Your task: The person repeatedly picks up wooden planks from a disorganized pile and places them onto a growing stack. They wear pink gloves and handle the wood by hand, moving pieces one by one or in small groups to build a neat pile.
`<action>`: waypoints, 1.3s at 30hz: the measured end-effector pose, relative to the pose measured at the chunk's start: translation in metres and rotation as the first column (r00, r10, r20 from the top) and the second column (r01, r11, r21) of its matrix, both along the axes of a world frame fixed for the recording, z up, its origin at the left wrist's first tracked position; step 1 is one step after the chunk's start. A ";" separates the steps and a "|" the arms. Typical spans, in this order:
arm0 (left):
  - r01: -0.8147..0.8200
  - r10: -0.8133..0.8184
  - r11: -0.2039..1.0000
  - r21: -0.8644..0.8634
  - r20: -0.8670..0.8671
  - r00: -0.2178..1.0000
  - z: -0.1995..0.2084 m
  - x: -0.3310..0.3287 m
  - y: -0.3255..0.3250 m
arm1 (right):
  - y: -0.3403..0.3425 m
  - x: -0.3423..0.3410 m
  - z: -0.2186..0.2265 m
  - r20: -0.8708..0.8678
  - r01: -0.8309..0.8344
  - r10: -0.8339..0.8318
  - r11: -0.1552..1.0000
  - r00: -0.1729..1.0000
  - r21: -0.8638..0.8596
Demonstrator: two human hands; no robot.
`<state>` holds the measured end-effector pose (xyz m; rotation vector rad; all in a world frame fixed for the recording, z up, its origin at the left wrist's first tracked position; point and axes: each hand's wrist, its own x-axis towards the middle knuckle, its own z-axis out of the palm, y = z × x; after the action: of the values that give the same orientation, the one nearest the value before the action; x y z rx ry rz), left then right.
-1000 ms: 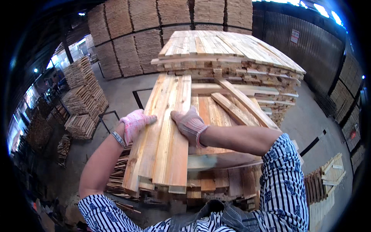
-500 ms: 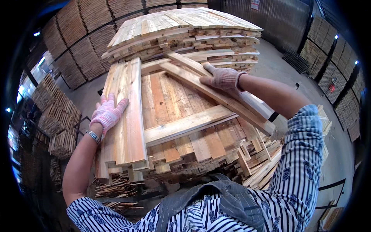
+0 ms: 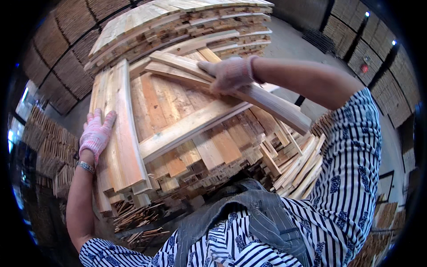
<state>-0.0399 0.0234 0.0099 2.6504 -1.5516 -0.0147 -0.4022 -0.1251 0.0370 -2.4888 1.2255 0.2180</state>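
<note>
Two long pale wooden boards (image 3: 267, 106) lie slantwise above the stack, and my right hand (image 3: 231, 74), in a pinkish knitted glove, is closed around them near their middle. Their far ends are close to the row of planks (image 3: 113, 133) along the stack's left side. On the outer edge of that row rests my left hand (image 3: 96, 133), gloved the same way, its fingers stretched out flat. A crosswise board (image 3: 191, 129) spans the stack's top layer of side-by-side planks (image 3: 155, 107). The right fingertips are partly hidden behind the boards.
Behind stands a taller stack of boards (image 3: 178, 20). Loose wood strips (image 3: 298, 167) are heaped at the near right, with thin offcuts (image 3: 138, 216) below the near left edge. More lumber stacks (image 3: 66, 26) line the walls, beside a grey floor (image 3: 284, 44).
The view has shifted, so the stack appears farther left. My right hand has turned the held boards, their far ends nearer the left planks. My left hand stays on the plank row.
</note>
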 end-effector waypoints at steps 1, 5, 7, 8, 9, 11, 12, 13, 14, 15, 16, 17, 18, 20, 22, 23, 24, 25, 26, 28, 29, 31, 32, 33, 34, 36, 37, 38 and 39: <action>0.024 -0.024 1.000 -0.005 0.000 1.000 0.001 0.000 -0.003 | -0.007 0.001 0.002 0.038 -0.012 0.011 1.000 0.999 0.026; -0.028 0.031 0.999 -0.040 0.067 0.997 -0.013 0.023 0.005 | 0.014 0.006 0.021 0.249 -0.092 0.119 0.989 0.961 -0.116; -0.001 0.001 1.000 0.002 0.024 1.000 -0.004 0.009 0.006 | 0.014 0.020 0.023 0.309 -0.089 0.138 0.982 0.941 -0.167; 0.003 -0.003 1.000 0.026 0.005 1.000 0.000 0.004 0.005 | 0.013 0.031 0.021 0.296 -0.058 0.095 0.989 0.950 -0.133; -0.002 0.002 0.999 0.037 0.004 1.000 0.000 0.006 0.007 | 0.010 0.048 0.016 0.289 -0.052 0.080 0.993 0.954 -0.103; 0.020 -0.023 0.998 0.051 0.054 0.998 -0.004 0.011 0.000 | -0.011 0.082 -0.012 0.295 -0.107 0.151 0.981 0.943 -0.160; 0.016 -0.020 0.997 0.071 0.043 0.999 -0.007 0.013 -0.002 | -0.006 0.102 -0.024 0.298 -0.106 0.157 0.978 0.942 -0.179; 0.006 -0.007 1.000 0.017 0.060 0.998 -0.001 -0.003 -0.002 | -0.010 0.117 -0.040 0.379 -0.038 0.111 0.980 0.918 -0.195; 0.000 -0.001 0.999 0.039 0.046 0.999 0.002 -0.006 -0.004 | -0.014 0.138 -0.052 0.457 0.017 0.076 0.980 0.886 -0.196; -0.008 0.007 0.999 0.032 0.038 0.999 0.003 -0.006 -0.002 | -0.004 0.156 -0.047 0.296 -0.088 0.163 0.964 0.941 -0.252; -0.017 0.016 0.999 0.028 0.030 0.999 0.006 -0.007 0.002 | 0.009 0.172 -0.037 0.124 -0.199 0.243 0.936 0.962 -0.290; -0.051 0.049 0.998 0.037 0.051 0.998 0.009 -0.008 0.007 | 0.018 0.186 -0.038 0.154 -0.203 0.248 0.944 0.956 -0.261; -0.047 0.045 0.998 0.040 0.039 0.998 0.008 -0.006 0.008 | 0.029 0.196 -0.040 0.180 -0.200 0.243 0.953 0.953 -0.226; -0.031 0.030 0.998 0.045 0.015 0.999 0.009 -0.002 0.007 | 0.039 0.207 -0.035 0.258 -0.150 0.192 0.974 0.947 -0.172; -0.026 0.026 1.000 0.009 0.016 1.000 0.008 -0.002 0.008 | 0.056 0.207 -0.028 0.295 -0.068 0.115 0.984 0.948 -0.167; -0.029 0.029 1.000 0.000 0.039 0.999 0.007 0.001 0.007 | 0.052 0.209 -0.033 0.263 -0.140 0.212 0.953 0.941 -0.268; -0.046 0.045 0.999 0.017 0.056 0.997 0.001 0.003 0.013 | 0.049 0.213 -0.039 0.222 -0.218 0.314 0.904 0.923 -0.369; -0.036 0.034 0.999 0.032 0.047 0.998 0.000 0.002 0.010 | 0.026 0.215 -0.055 0.134 -0.382 0.502 0.781 0.854 -0.493; 0.013 -0.015 0.999 0.052 0.040 0.999 0.005 -0.007 -0.005 | -0.015 0.217 -0.067 -0.196 -0.612 0.635 0.542 0.747 -0.576; 0.009 -0.008 1.000 -0.015 0.059 0.998 -0.005 0.005 0.004 | 0.008 0.215 -0.052 -0.065 -0.498 0.586 0.618 0.807 -0.608; 0.028 -0.027 0.999 -0.020 0.061 0.998 -0.006 0.005 -0.002 | 0.000 0.212 -0.060 -0.013 -0.455 0.589 0.611 0.808 -0.648; 0.146 -0.142 0.989 -0.019 0.116 0.983 -0.014 0.030 -0.018 | -0.006 0.210 -0.048 -0.256 -0.626 0.635 0.466 0.729 -0.625; 0.144 -0.144 0.990 0.009 0.099 0.985 -0.014 0.034 -0.026 | -0.005 0.199 -0.036 -0.285 -0.640 0.622 0.473 0.730 -0.606; 0.121 -0.123 0.992 0.039 0.073 0.990 -0.018 0.042 -0.024 | 0.009 0.186 -0.024 0.096 -0.411 0.488 0.813 0.868 -0.412; 0.123 -0.126 0.990 0.066 0.037 0.991 -0.023 0.047 -0.027 | 0.022 0.160 -0.016 0.388 -0.151 0.165 0.986 0.907 -0.067; 0.123 -0.123 0.992 -0.039 -0.007 0.992 -0.036 0.063 -0.019 | 0.022 0.106 -0.015 0.518 -0.083 0.449 0.808 0.728 -0.583; 0.087 -0.096 0.993 -0.085 -0.105 0.990 -0.040 0.060 -0.009 | 0.015 0.068 -0.008 0.542 -0.095 0.451 0.823 0.709 -0.560; 0.086 -0.105 0.990 -0.116 -0.169 0.980 -0.038 0.056 -0.010 | -0.005 0.018 -0.005 0.510 -0.081 0.478 0.782 0.715 -0.618; 0.071 -0.103 0.987 -0.143 -0.229 0.968 -0.036 0.052 -0.008 | -0.025 -0.030 -0.004 0.481 -0.072 0.507 0.738 0.715 -0.671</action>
<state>0.0125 0.0157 -0.0262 2.3769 -1.5318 -0.2142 -0.4322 -0.1505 0.0327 -2.8790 0.6070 -1.0645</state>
